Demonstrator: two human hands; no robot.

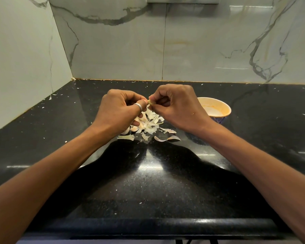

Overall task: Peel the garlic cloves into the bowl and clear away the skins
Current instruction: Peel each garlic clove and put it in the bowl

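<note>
A small pale garlic clove [151, 102] is held between both hands above the black counter. My right hand [178, 106] pinches it with thumb and fingertips. My left hand [121, 110], with a silver ring on the thumb, has its fingers curled against the clove's left side, and a strip of skin hangs down from it. Beneath the hands lies a heap of garlic skins [151, 125] mixed with a few cloves [134, 128]. A bowl [224, 107], orange inside and dark blue outside, stands to the right, partly behind my right hand; its contents are hidden.
The black speckled counter [148, 182] runs to a rounded front edge near me. Marble walls close the back and left sides. Loose skin pieces [167, 138] lie in front of the heap, and tiny flakes are scattered across the counter.
</note>
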